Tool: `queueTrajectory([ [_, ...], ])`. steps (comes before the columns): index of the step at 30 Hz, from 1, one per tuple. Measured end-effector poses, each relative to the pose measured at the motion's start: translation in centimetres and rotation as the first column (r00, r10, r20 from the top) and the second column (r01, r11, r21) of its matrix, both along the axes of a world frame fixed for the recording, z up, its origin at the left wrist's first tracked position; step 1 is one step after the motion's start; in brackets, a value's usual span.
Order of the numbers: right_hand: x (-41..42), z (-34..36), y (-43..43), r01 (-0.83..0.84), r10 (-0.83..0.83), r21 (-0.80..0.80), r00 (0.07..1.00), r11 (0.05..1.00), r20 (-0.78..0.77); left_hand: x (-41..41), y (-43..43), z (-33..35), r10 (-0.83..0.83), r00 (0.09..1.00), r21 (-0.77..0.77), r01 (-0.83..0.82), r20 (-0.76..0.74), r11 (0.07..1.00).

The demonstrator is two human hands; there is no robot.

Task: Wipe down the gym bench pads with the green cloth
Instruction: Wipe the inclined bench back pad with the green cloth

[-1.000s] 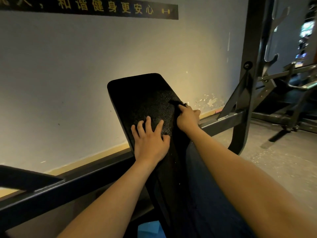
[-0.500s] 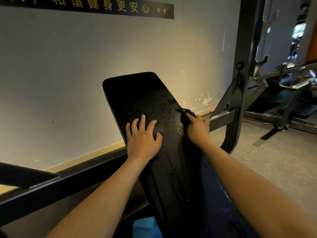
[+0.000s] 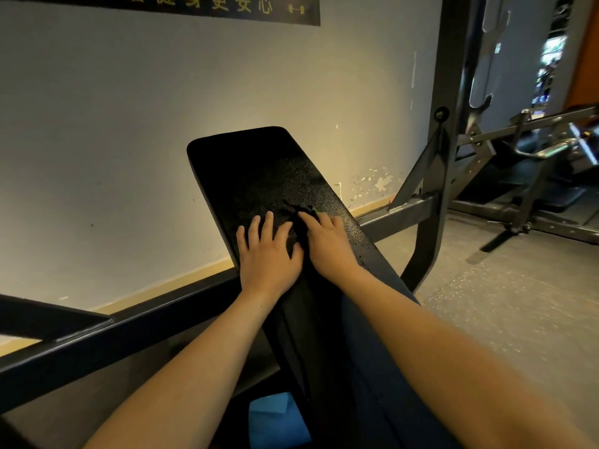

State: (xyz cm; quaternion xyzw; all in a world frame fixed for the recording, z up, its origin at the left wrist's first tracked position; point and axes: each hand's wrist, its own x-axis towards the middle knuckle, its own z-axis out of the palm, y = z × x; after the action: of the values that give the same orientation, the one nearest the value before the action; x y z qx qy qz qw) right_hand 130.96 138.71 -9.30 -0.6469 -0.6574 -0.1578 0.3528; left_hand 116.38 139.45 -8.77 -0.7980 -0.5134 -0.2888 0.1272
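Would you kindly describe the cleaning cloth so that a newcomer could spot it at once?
Find the black bench pad slanting up toward the pale wall. The cloth lies under the right hand, beside the flat left hand. It is dark and crumpled, with a green edge showing.

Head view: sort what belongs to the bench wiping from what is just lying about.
In the job:
bench pad, black, tilted
green cloth, mostly hidden under the right hand
left hand, flat on the pad beside it

Just about:
blue object on the floor below
rack upright
wall sign
another machine at right
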Motion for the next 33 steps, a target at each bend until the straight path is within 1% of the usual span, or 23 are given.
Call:
queueTrajectory([
  [1, 1.1, -0.2, -0.2, 0.029, -0.029, -0.007, 0.999, 1.000, 0.041, -0.1, 0.0, 0.0, -0.004, 1.000, -0.005, 0.004, 0.005, 1.000],
  [2, 2.2, -0.5, -0.4, 0.073, -0.072, -0.018, 0.996, 0.997, 0.044, -0.1, 0.1, 0.0, -0.007, 1.000, -0.010, 0.007, 0.008, 1.000],
  [3, 3.4, -0.8, -0.7, 0.122, -0.121, -0.035, 0.993, 0.992, 0.010, -0.1, 0.1, 0.0, -0.008, 1.000, -0.010, 0.008, 0.011, 1.000],
  [6, 7.1, -1.9, -1.4, 0.254, -0.273, -0.130, 0.947, 0.958, -0.167, 0.1, -0.1, -0.1, -0.009, 1.000, 0.009, 0.009, 0.027, 1.000],
  [9, 8.6, -2.8, -1.7, 0.304, -0.375, -0.237, 0.853, 0.923, -0.364, 0.4, 0.0, -0.2, 0.001, 1.000, 0.013, -0.002, 0.030, 1.000],
  [10, 8.5, -2.8, -1.7, 0.313, -0.388, -0.242, 0.831, 0.918, -0.397, 0.5, 0.0, -0.3, 0.007, 1.000, 0.013, -0.007, 0.031, 1.000],
  [12, 7.7, -2.3, -1.9, 0.354, -0.415, -0.220, 0.809, 0.909, -0.417, 0.7, 0.0, -0.4, 0.007, 0.999, 0.017, -0.008, 0.032, 1.000],
  [13, 7.0, -1.9, -2.0, 0.364, -0.405, -0.178, 0.821, 0.914, -0.404, 0.7, 0.0, -0.4, 0.006, 0.999, 0.017, -0.006, 0.033, 1.000],
  [14, 6.0, -1.5, -1.8, 0.342, -0.361, -0.117, 0.857, 0.932, -0.369, 0.7, 0.0, -0.4, 0.003, 0.999, 0.018, -0.004, 0.033, 1.000],
  [16, 3.3, -0.7, -0.5, 0.219, -0.218, -0.015, 0.955, 0.976, -0.203, 0.8, 0.0, -0.4, 0.002, 0.999, 0.020, -0.002, 0.033, 1.000],
  [17, 1.8, -0.3, 0.3, 0.143, -0.143, -0.006, 0.984, 0.990, -0.107, 0.7, -0.1, -0.4, 0.001, 0.999, 0.021, -0.002, 0.034, 1.000],
  [18, 0.3, 0.2, 1.1, 0.077, -0.078, -0.023, 0.996, 0.997, -0.045, 0.6, -0.1, -0.4, -0.002, 0.999, 0.022, 0.001, 0.037, 1.000],
  [20, -1.7, 1.1, 2.1, -0.041, 0.041, -0.020, 0.999, 0.999, 0.014, 0.3, -0.1, -0.4, -0.019, 0.997, 0.025, 0.018, 0.069, 1.000],
  [22, -1.9, 1.4, 1.4, -0.116, 0.115, 0.075, 0.993, 0.990, 0.022, -0.2, 0.0, -0.3, -0.044, 0.994, 0.029, 0.041, 0.097, 0.999],
  [24, -0.5, 0.7, 0.3, -0.120, 0.117, 0.195, 0.993, 0.974, 0.025, -0.4, 0.1, -0.4, -0.061, 0.994, 0.030, 0.058, 0.093, 0.998],
  [25, 0.7, 0.1, -0.1, -0.088, 0.084, 0.208, 0.996, 0.974, 0.027, -0.4, 0.1, -0.4, -0.066, 0.994, 0.027, 0.064, 0.091, 0.998],
  [26, 2.2, -0.2, -0.2, -0.029, 0.032, 0.170, 0.999, 0.985, -0.013, -0.4, 0.1, -0.4, -0.068, 0.993, 0.024, 0.066, 0.093, 0.998],
  [28, 5.6, -1.6, -0.2, 0.110, -0.106, 0.044, 0.991, 0.993, -0.086, -0.4, 0.2, -0.4, -0.074, 0.992, 0.028, 0.071, 0.102, 0.997],
  [29, 7.4, -2.4, -0.5, 0.188, -0.188, -0.013, 0.976, 0.982, -0.113, -0.4, 0.1, -0.5, -0.075, 0.992, 0.035, 0.072, 0.106, 0.997],
  [31, 9.8, -3.8, -1.7, 0.301, -0.315, -0.097, 0.924, 0.949, -0.217, -0.3, 0.1, -0.6, -0.064, 0.993, 0.043, 0.060, 0.100, 0.997],
  [32, 10.1, -4.3, -2.3, 0.320, -0.347, -0.135, 0.893, 0.938, -0.287, -0.2, 0.1, -0.7, -0.055, 0.994, 0.048, 0.051, 0.091, 0.998],
  [33, 9.9, -4.5, -2.8, 0.325, -0.357, -0.151, 0.877, 0.934, -0.323, 0.0, 0.1, -0.8, -0.047, 0.995, 0.052, 0.043, 0.082, 0.998],
])
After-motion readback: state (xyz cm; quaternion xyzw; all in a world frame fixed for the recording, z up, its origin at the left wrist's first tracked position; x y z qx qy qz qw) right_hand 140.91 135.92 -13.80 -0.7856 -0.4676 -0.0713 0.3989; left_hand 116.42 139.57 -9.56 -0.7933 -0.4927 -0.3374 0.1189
